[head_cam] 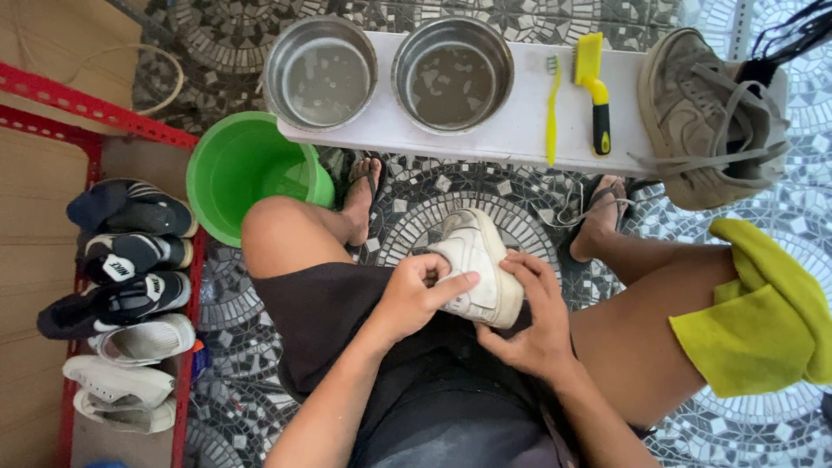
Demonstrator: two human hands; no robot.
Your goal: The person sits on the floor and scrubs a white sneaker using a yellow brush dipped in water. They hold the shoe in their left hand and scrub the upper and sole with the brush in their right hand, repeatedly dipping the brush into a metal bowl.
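Note:
A white sneaker [475, 260] rests in my lap, toe pointing away from me. My left hand [414, 295] grips its near side, thumb and fingers wrapped around the heel area. My right hand [535, 316] holds the sneaker's right side, fingers spread against the sole edge. Both knees are apart, with dark shorts beneath the shoe.
A white bench [520, 130] ahead carries two steel bowls [320, 71] [451, 74] of water, a yellow toothbrush [552, 108], a yellow scrub brush [593, 87] and a dirty tan sneaker [706, 121]. A yellow-green cloth [763, 316] lies over my right knee. A green bucket [238, 169] and a red shoe rack [130, 303] stand left.

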